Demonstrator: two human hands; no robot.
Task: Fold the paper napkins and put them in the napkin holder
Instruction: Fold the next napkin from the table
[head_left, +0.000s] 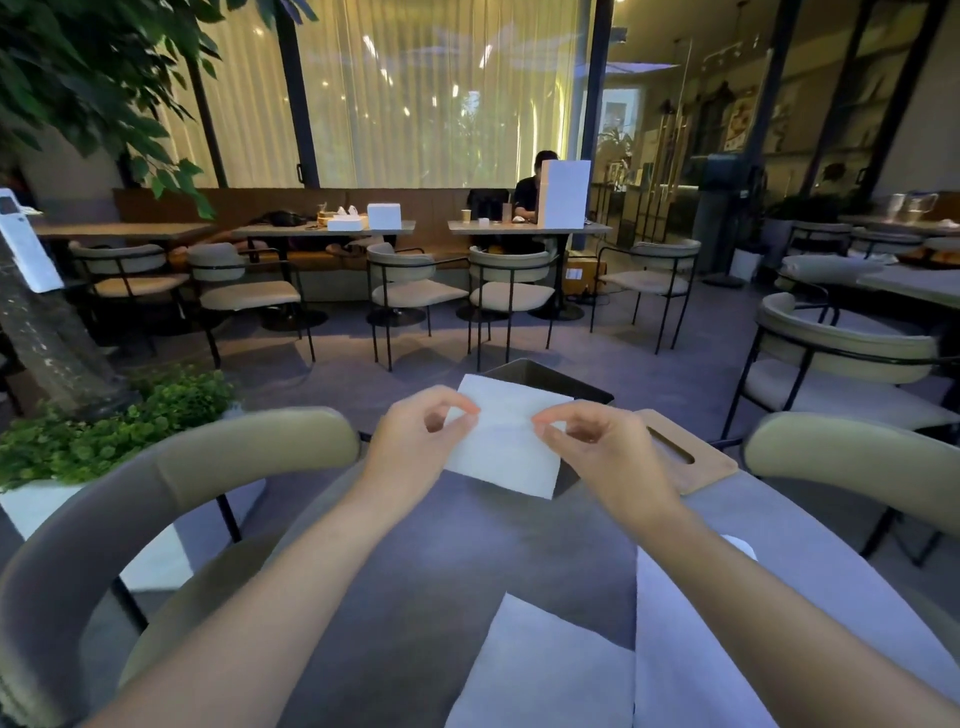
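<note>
A white paper napkin (506, 441) hangs in the air above the dark table (415, 571), creased across its middle. My left hand (415, 431) pinches its left edge between thumb and fingers. My right hand (602, 447) pinches its right edge the same way. Just behind the napkin stands a dark, open-topped napkin holder (540, 376), partly hidden by the sheet. Two more flat white napkins lie near me on the table: one (540, 675) at the front centre, another (691, 639) to its right under my right forearm.
A wooden tissue box lid with a slot (680, 452) lies right of the holder. Padded chairs (171, 499) (852, 452) flank the table's far side. A planter with green leaves (104, 431) stands at left. A person sits at a distant table (530, 226).
</note>
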